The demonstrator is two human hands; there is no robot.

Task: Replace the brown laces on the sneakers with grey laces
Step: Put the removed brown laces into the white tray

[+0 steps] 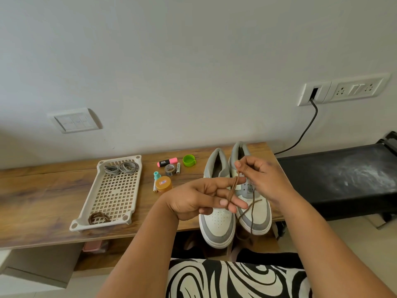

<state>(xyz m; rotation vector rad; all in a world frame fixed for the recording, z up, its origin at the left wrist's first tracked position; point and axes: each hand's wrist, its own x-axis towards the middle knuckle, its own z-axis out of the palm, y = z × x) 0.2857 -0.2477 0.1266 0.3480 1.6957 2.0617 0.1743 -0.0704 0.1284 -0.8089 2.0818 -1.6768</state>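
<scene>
A pale grey wall [171, 50] rises behind a long wooden bench [32, 201], with a switch plate [74, 121] above its left part, a socket panel [343, 89] above its right end, and cream floor tiles [365, 235] below.

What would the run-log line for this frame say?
phase: coiling removed lace | left hand: brown lace wound round fingers | right hand: pinches lace | tray: grey laces waiting
</scene>
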